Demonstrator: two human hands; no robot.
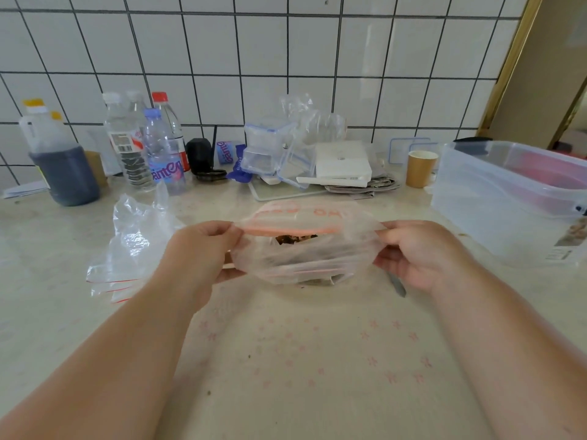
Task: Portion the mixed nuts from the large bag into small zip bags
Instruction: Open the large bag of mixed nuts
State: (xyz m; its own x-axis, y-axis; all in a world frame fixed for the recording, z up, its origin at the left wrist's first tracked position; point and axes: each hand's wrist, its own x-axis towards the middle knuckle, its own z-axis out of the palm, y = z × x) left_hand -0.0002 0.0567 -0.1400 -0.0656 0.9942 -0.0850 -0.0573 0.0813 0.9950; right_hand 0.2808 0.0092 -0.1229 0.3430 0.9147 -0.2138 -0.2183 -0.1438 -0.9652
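The person holds a zip bag (305, 246) up between both hands, just above the counter (317, 360). The left hand (203, 246) pinches the bag's left end near the red zip strip, fingers curled against the thumb; the right hand (419, 252) pinches the right end the same way. Pulled apart like this, the two hands keep the mouth taut, which probably serves either to line up the strip for sealing or to hold the opening steady; which of the two cannot be told. Dark nuts (295, 239) show through the plastic just under the strip, midway between the hands, so the bag already has something in it.

A stack of empty small zip bags (127, 265) lies flat on the counter just left of the left wrist, likely kept within easy reach for the next portions. A thin grey tool (397, 285) lies on the counter below the right hand; what it is stays unclear. Well to the right stands a clear plastic tub (508, 201). Bottles (149, 144) line the tiled wall behind.
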